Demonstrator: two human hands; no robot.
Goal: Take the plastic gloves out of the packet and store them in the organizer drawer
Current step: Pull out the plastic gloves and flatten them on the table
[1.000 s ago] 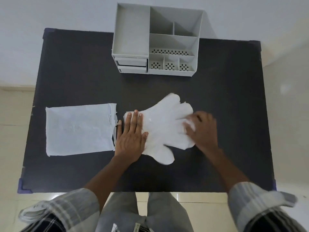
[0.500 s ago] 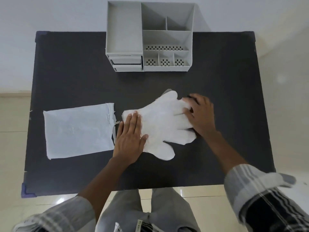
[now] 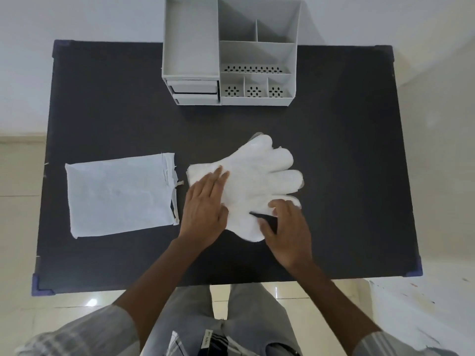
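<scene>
A flat stack of white plastic gloves [image 3: 259, 176] lies in the middle of the black table [image 3: 347, 150], fingers pointing right and away. My left hand [image 3: 205, 209] presses flat on the cuff end. My right hand [image 3: 288, 235] rests at the stack's near edge, between the thumb and the lowest finger, fingers spread and touching the plastic. The torn, flat white packet [image 3: 118, 196] lies to the left of the gloves. The grey organizer [image 3: 231, 52] stands at the table's far edge; its two small drawers [image 3: 192, 92] at the lower left are slightly pulled out.
The organizer has open compartments on top and perforated bins at the right front. The table has blue corner guards [image 3: 38, 286]. Bare black tabletop lies between the gloves and the organizer. My knees show below the near table edge.
My right hand has moved from the gloves' fingertips at the right down to the near edge by the thumb. My left hand stays on the cuff. The glove fingers lie flatter.
</scene>
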